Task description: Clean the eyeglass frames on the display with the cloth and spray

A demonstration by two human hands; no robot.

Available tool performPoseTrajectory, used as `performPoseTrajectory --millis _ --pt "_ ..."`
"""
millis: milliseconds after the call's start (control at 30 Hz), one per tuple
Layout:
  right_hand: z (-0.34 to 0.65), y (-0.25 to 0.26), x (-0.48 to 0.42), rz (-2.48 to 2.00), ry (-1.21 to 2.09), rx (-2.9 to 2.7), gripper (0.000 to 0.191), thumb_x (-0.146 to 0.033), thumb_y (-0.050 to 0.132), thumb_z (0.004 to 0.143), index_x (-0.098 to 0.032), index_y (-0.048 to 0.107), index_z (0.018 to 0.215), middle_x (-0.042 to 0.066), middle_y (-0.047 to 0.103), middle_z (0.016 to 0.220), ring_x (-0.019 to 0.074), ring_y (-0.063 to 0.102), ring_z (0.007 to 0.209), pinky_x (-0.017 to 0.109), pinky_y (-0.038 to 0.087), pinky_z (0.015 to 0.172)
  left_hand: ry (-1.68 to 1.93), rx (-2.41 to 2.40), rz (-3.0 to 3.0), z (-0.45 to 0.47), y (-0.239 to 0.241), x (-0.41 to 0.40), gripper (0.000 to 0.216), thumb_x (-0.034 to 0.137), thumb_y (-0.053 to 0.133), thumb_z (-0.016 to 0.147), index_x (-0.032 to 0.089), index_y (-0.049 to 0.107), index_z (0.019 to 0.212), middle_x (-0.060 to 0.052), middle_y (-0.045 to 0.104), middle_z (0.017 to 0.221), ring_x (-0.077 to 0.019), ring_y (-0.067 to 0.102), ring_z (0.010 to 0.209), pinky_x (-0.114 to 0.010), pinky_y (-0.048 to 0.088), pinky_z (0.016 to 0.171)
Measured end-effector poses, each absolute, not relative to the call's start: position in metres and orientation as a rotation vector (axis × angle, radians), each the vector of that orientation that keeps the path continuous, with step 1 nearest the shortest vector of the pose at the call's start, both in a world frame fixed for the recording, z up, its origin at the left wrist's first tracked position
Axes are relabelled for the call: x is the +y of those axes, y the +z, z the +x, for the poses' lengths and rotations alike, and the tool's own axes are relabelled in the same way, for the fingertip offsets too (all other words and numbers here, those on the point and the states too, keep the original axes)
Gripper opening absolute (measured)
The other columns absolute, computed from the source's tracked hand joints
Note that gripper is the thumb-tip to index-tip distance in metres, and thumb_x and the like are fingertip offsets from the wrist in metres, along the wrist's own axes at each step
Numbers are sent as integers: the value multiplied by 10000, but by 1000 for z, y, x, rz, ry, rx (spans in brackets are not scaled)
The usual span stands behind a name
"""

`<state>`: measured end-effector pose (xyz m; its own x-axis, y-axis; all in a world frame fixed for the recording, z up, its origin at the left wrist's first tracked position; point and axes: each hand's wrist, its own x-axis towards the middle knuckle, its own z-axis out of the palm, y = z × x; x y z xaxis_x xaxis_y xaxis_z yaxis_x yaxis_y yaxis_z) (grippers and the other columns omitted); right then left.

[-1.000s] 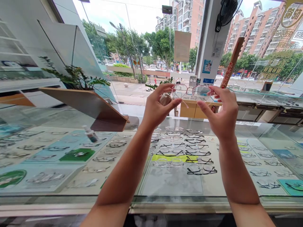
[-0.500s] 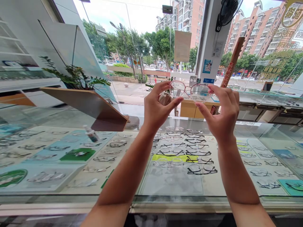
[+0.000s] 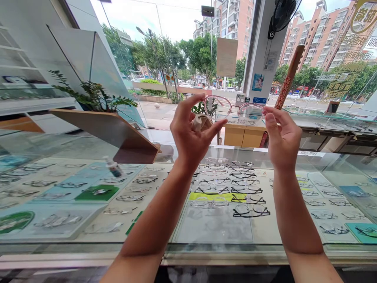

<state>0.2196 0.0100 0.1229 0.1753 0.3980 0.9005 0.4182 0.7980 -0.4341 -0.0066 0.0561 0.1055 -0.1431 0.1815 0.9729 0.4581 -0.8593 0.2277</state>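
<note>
I hold a pair of pink translucent glasses [image 3: 234,108] up at eye level over a glass display counter [image 3: 188,251]. My left hand [image 3: 190,133] pinches the left rim between thumb and forefinger, with a beige cloth [image 3: 200,122] bunched in its palm. My right hand [image 3: 282,137] grips the right end of the frame with fingers curled. The lenses face the window.
Under the counter glass lie several rows of spectacle frames [image 3: 232,184] on coloured mats. A small spray bottle [image 3: 113,167] and a slanted wooden planter with a green plant [image 3: 94,98] stand at the left. A wall fan [image 3: 281,15] hangs on the pillar ahead.
Both hands have lifted the glasses slightly and shifted them left. My right hand has turned so its fingers now curl round the frame's right end.
</note>
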Motion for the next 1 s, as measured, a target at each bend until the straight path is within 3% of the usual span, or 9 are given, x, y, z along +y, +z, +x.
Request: performPoseTrajectory --millis 200,400,633,1000 --pt "222 125 12 -700 156 -1411 310 -526 669 969 -277 800 1098 45 803 1154 215 743 1055 381 612 864 -2121 -653 -1880 -2 108 51 634 571 875 792 294 615 1300 -78 696 1301 -284 647 1230 -389 548 855" --pt "222 124 15 -632 303 -1461 354 -563 621 988 -290 806 1118 52 811 1149 213 767 1013 381 626 824 -2203 -857 -2063 1 109 41 692 610 837 812 325 581 1388 -89 631 1458 -329 539 1419 -407 561 931" --pt "223 123 16 -653 278 -1490 360 -514 568 1018 -282 801 1167 61 804 1176 211 757 1024 368 600 785 -2150 -892 -2011 4 110 38 599 544 843 819 336 610 1330 -85 656 1443 -308 598 1351 -418 591 919" --pt "229 119 26 -693 265 -1562 340 -516 554 1029 -299 804 1107 40 796 1200 191 716 994 343 557 754 -2209 -752 -2113 2 114 43 697 716 779 816 321 540 1337 -89 699 1295 -313 686 1261 -446 589 975"
